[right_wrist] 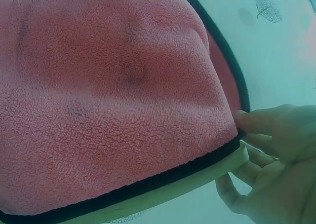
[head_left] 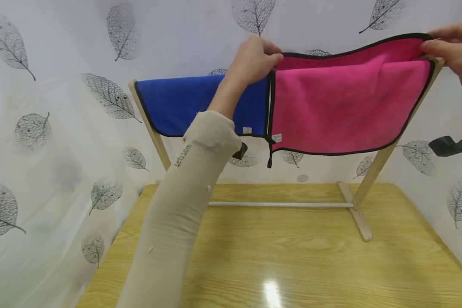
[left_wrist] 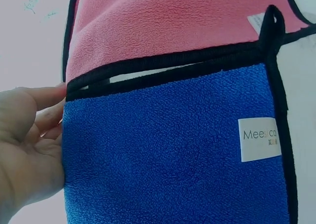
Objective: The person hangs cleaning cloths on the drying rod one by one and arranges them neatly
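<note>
A pink towel (head_left: 346,107) with black edging hangs over the top of a wooden rack (head_left: 375,171). Its far flap rises above the fold as a strip between both hands. My left hand (head_left: 254,60) pinches that strip's left corner; in the left wrist view this hand (left_wrist: 29,145) is beside the gap between the towels. At the right end, thumb and fingers of my right hand (head_left: 456,53) pinch the other corner, close to the rack's upright. A blue towel (head_left: 185,105) hangs to the left, partly hidden by my left arm. Both towels carry white labels.
The rack stands on a wood-grain table (head_left: 292,261), with a white rod (head_left: 281,205) low across it and a wooden foot (head_left: 356,214) at right. Behind is a leaf-patterned white curtain (head_left: 61,107). A black device (head_left: 446,146) juts in at the right edge.
</note>
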The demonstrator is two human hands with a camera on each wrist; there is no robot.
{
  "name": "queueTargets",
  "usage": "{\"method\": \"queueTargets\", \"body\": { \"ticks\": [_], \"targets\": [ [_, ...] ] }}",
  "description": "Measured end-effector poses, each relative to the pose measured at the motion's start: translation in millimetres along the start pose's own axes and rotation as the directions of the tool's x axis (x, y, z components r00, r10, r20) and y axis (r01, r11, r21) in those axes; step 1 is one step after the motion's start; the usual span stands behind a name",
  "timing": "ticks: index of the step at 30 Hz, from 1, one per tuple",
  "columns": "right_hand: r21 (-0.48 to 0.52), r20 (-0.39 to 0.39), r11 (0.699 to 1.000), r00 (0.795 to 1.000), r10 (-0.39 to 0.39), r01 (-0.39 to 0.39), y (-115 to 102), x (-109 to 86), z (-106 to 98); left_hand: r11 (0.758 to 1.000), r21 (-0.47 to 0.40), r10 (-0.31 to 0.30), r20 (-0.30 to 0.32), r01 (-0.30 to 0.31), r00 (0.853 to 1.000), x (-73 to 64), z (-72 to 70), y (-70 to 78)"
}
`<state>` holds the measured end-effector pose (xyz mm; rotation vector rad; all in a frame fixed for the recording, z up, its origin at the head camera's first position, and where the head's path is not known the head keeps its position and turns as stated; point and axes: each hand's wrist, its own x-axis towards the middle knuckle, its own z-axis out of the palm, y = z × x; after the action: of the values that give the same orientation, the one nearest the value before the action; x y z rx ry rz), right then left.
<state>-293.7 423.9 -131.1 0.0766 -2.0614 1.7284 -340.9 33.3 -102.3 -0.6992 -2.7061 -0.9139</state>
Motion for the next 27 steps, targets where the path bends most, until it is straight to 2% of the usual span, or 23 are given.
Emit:
{"method": "queueTargets", "body": {
  "ticks": [6, 8, 11, 15, 18, 21, 24, 27],
  "targets": [
    [-0.137, 0.011, 0.991, 1.000, -0.012, 0.014, 2.0, -4.7, 1.0, 0.999, 0.036, -0.016, 0.041, 0.015, 0.999, 1.6, -1.3, -1.7],
    [-0.164, 0.015, 0.986, 0.999, -0.036, 0.038, 2.9, -7.1, 0.8, 0.999, 0.046, 0.004, 0.045, -0.006, 0.999, 0.5, -1.7, -2.6],
    [-0.132, 0.036, 0.985, 0.994, -0.105, 0.109, 6.6, -11.7, -1.0, 0.998, 0.044, 0.042, 0.045, -0.044, 0.998, -2.0, -2.1, -3.5],
    [-0.082, 0.115, 0.979, 0.978, -0.176, 0.186, 13.8, -17.5, -6.0, 0.996, 0.025, 0.086, 0.057, -0.087, 0.995, -4.8, -2.7, -3.7],
    [-0.109, 0.164, 0.977, 0.973, -0.162, 0.181, 17.4, -20.2, -9.5, 0.993, 0.011, 0.115, 0.112, -0.116, 0.987, -5.9, -3.0, -3.5],
    [-0.168, 0.179, 0.968, 0.972, -0.154, 0.184, 19.7, -22.2, -9.9, 0.992, -0.011, 0.128, 0.177, -0.128, 0.976, -5.9, -2.2, -3.7],
    [-0.263, 0.162, 0.947, 0.976, -0.147, 0.186, 20.5, -24.3, -7.9, 0.992, -0.023, 0.127, 0.203, -0.125, 0.971, -5.7, -0.5, -4.4],
    [-0.424, 0.129, 0.889, 0.983, -0.132, 0.175, 19.9, -26.7, -4.6, 0.993, -0.024, 0.122, 0.207, -0.120, 0.971, -5.1, 0.8, -4.9]
  ]
}}
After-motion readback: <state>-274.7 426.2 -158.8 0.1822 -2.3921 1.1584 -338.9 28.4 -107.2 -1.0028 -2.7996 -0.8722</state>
